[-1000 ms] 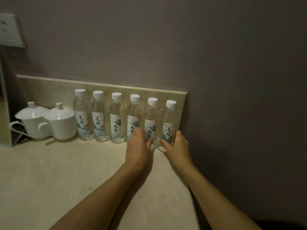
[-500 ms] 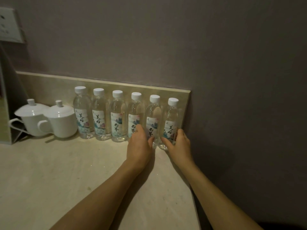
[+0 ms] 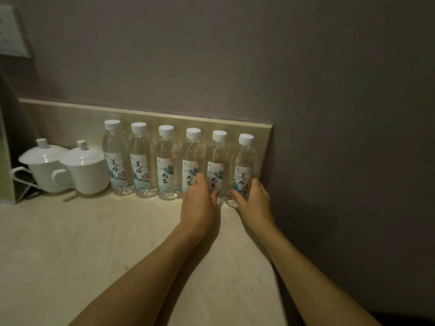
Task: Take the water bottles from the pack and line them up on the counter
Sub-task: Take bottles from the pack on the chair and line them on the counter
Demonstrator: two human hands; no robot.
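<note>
A pale stone tabletop (image 3: pixel 70 243) meets a low backsplash (image 3: pixel 70 118) under a grey wall. Six water bottles (image 3: pixel 167 161) stand upright in a row against it. The left hand (image 3: pixel 199 205) cups the fourth bottle (image 3: pixel 191 161); the right hand (image 3: pixel 255 201) wraps the sixth bottle (image 3: pixel 243 163). Two lidded white cups (image 3: pixel 87 168) sit left of both grips.

6 clear bottles (image 3: pixel 167 161), white caps, beside white cups (image 3: pixel 88 171).
</note>
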